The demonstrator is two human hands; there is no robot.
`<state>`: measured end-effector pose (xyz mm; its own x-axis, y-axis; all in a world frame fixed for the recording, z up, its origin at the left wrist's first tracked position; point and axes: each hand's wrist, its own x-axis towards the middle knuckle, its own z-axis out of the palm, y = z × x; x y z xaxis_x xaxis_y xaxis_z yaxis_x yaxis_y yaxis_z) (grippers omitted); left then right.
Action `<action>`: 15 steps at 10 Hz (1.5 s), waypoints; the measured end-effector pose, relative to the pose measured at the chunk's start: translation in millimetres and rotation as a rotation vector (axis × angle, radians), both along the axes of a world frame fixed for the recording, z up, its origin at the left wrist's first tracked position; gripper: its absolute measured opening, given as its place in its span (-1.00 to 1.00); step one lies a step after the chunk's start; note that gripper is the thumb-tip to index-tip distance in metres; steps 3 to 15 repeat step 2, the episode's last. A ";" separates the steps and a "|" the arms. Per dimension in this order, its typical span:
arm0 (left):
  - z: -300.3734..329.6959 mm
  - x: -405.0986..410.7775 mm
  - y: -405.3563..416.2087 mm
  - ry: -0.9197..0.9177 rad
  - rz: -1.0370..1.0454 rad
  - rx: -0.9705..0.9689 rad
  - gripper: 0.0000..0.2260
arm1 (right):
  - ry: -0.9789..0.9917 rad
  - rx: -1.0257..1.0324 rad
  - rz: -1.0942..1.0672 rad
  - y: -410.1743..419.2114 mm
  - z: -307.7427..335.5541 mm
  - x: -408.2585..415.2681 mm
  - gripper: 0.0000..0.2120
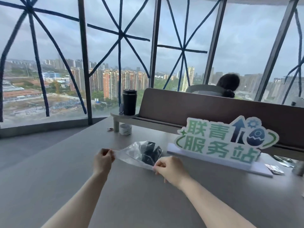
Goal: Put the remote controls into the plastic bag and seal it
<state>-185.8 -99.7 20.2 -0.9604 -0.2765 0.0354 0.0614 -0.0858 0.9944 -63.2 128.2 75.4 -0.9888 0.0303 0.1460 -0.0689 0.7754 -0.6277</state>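
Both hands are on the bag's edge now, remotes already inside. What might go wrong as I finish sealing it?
1. The left hand and right hand pinch only the ends of the clear plastic bag; the stretch between them may stay unsealed.
2. The dark remote controls bulk up the far side and could shift toward the opening.
3. The green-and-white cutout sign stands close beside the bag; a sideways pull might knock it.

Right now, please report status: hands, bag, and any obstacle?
Left hand and right hand each pinch one end of the bag mouth. Dark remotes inside. Sign close on the right, not touching.
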 end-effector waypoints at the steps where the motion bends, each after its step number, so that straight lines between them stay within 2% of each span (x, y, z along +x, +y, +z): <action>1: -13.1 27.6 -12.8 -0.071 0.050 0.007 -0.81 | -0.022 -0.130 0.008 9.2 2.9 38.9 -0.84; 2: -23.9 79.3 -18.4 -0.026 0.104 -0.028 -0.84 | 0.108 -0.332 -0.081 40.4 30.5 91.4 -0.82; 15: -23.9 79.3 -18.4 -0.026 0.104 -0.028 -0.84 | 0.108 -0.332 -0.081 40.4 30.5 91.4 -0.82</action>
